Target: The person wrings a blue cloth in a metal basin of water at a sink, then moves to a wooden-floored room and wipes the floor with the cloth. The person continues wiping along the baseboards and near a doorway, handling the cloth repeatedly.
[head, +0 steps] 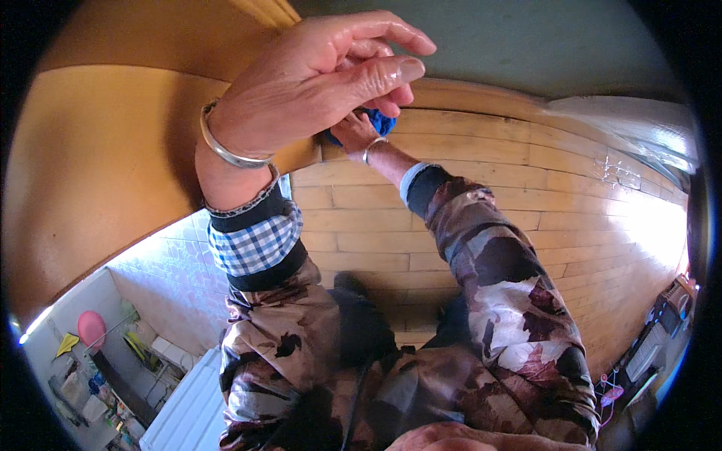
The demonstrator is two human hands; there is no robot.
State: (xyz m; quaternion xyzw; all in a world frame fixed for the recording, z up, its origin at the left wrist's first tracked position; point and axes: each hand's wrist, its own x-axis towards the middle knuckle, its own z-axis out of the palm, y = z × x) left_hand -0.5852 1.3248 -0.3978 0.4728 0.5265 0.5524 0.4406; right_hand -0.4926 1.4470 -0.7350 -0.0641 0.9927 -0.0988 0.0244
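My left hand (pixel 344 73), with a silver bangle at the wrist, is raised close to the camera. Its fingers are loosely bent and apart, and nothing shows in them. Beyond and below it, my right hand (pixel 356 135), also with a bangle, presses on a blue cloth (pixel 381 121) near where the wooden plank floor (pixel 468 146) meets a wooden panel. The left hand hides part of the cloth and some of the right hand's fingers.
A large yellow-brown wooden panel (pixel 113 163) stands at the left. A dark green surface (pixel 507 45) lies beyond the floor's far edge. A white ribbed surface (pixel 189 403), a pink round object (pixel 91 328) and tiled wall (pixel 180 259) show at lower left; assorted items (pixel 646 349) stand at lower right.
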